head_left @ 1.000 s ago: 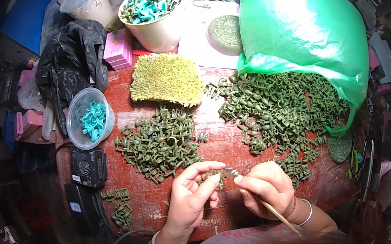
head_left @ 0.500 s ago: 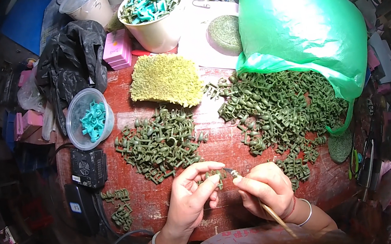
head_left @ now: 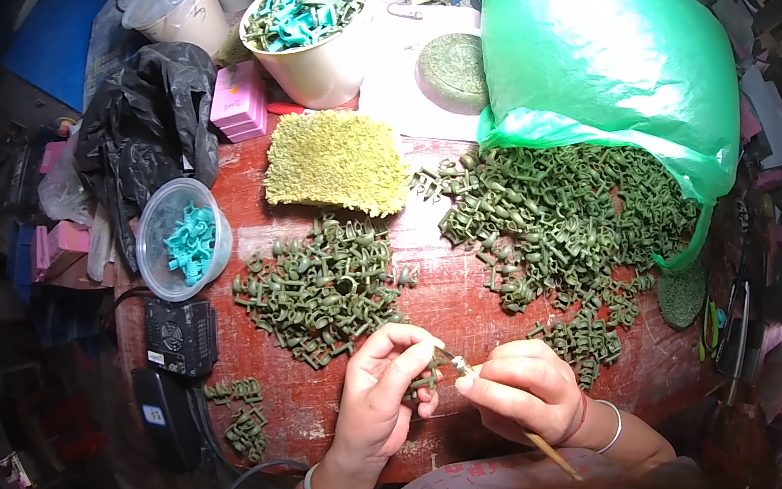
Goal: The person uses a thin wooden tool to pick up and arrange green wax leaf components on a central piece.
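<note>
Near the table's front edge my left hand (head_left: 377, 385) pinches a small dark green ring-like piece (head_left: 422, 383), partly hidden by the fingers. My right hand (head_left: 532, 387) is closed around a slim tool with a wooden handle (head_left: 551, 455) and a narrow metal tip. That tip reaches the piece beside my left thumb; whether it touches cannot be made out. Just beyond my left hand lies a heap of similar green pieces (head_left: 317, 291). A larger heap (head_left: 559, 219) spreads beyond my right hand. A few more pieces (head_left: 245, 433) form a small group at left.
A yellow rough-textured block (head_left: 334, 164) sits behind the heaps. A clear tub (head_left: 152, 270) of turquoise pieces stands at left, above a black fan box (head_left: 180, 335). At back are a white bucket (head_left: 315, 74), pink blocks (head_left: 238, 100) and a bulging green bag (head_left: 606, 60).
My right hand and the tool have shifted slightly left, bringing the tip closer to my left thumb. The whole view has shifted a little.
</note>
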{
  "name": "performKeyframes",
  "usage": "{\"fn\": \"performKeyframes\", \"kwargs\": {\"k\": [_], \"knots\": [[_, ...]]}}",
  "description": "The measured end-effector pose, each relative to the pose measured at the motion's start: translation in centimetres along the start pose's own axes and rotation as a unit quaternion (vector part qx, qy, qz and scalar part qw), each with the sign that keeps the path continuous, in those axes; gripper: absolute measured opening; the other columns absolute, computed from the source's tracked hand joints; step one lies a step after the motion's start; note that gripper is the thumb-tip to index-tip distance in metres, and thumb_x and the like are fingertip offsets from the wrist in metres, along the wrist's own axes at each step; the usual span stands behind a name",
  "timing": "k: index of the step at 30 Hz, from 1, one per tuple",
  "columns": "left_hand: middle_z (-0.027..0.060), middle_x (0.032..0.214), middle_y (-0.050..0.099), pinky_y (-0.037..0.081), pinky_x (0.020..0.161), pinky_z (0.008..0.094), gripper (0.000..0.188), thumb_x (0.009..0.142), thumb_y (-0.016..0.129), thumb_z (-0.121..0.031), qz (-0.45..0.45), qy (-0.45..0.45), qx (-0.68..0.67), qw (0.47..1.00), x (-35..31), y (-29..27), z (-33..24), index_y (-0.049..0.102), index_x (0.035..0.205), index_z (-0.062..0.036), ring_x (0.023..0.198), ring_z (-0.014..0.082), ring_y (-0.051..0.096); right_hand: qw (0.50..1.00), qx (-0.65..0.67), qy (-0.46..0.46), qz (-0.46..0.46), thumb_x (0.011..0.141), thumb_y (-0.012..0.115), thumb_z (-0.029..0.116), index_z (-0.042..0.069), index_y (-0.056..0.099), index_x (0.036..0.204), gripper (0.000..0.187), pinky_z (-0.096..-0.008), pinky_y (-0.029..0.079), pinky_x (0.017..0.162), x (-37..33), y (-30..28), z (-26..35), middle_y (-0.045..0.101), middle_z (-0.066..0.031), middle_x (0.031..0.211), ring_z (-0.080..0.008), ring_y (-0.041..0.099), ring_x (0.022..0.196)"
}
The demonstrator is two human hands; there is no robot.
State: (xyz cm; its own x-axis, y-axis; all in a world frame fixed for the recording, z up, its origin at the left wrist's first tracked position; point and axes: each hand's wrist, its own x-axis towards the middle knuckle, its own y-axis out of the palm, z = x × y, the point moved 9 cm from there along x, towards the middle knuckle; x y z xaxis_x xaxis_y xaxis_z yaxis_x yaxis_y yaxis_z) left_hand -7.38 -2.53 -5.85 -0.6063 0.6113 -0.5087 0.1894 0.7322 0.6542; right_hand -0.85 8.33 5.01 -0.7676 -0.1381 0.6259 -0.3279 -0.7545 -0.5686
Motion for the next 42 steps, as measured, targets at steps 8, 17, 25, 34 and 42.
{"fn": "performKeyframes", "kwargs": {"k": [8,17,25,34,42], "knots": [[0.002,0.077,0.059,0.042,0.046,0.0215,0.009,0.099,0.058,-0.011,0.016,-0.005,-0.019,1.0,0.0,0.3,-0.1,0.061,0.101,-0.0031,0.055,0.0066,0.053,1.0,0.004,0.014,-0.005,0.074,0.073,-0.005,0.003,0.07,0.106,0.034,-0.0307,0.051,0.066,0.1,-0.1,0.0,0.061,-0.0066,0.098,-0.0217,0.061,0.079],[0.0021,0.076,0.057,0.04,0.048,0.0219,0.009,0.1,0.055,-0.011,0.028,-0.04,-0.057,0.997,-0.1,0.5,0.2,0.06,0.1,-0.0041,0.057,0.0065,0.048,0.993,0.087,0.071,-0.037,0.072,0.072,-0.006,-0.002,0.07,0.106,0.035,-0.0348,0.053,0.071,0.0,-0.5,-1.5,0.063,-0.0088,0.094,-0.024,0.064,0.081],[0.0011,0.073,0.054,0.039,0.049,0.021,0.01,0.1,0.054,-0.011,0.026,-0.043,-0.058,0.997,-0.1,0.4,0.3,0.06,0.101,-0.0043,0.057,0.0055,0.044,0.993,0.078,0.08,-0.044,0.078,0.074,-0.007,0.003,0.071,0.101,0.026,-0.0294,0.051,0.066,0.2,-0.5,-1.7,0.064,-0.0067,0.09,-0.0206,0.062,0.075],[-0.0003,0.073,0.052,0.039,0.048,0.0206,0.009,0.1,0.055,-0.011,0.027,-0.042,-0.052,0.997,-0.1,0.4,0.4,0.061,0.099,-0.0038,0.057,0.0045,0.043,0.994,0.078,0.074,-0.027,0.075,0.073,-0.008,0.004,0.073,0.099,0.026,-0.0301,0.052,0.067,0.5,-0.6,-1.7,0.066,-0.0062,0.09,-0.021,0.062,0.077],[0.0044,0.073,0.058,0.037,0.045,0.0206,0.012,0.099,0.053,-0.008,0.008,-0.022,-0.013,1.0,-0.2,0.1,0.3,0.061,0.096,0.0008,0.055,0.0055,0.044,0.993,0.095,0.07,0.015,0.072,0.074,-0.006,0.001,0.073,0.102,0.031,-0.0346,0.055,0.071,0.8,-0.7,-1.5,0.064,-0.0089,0.093,-0.0247,0.064,0.081]]}}
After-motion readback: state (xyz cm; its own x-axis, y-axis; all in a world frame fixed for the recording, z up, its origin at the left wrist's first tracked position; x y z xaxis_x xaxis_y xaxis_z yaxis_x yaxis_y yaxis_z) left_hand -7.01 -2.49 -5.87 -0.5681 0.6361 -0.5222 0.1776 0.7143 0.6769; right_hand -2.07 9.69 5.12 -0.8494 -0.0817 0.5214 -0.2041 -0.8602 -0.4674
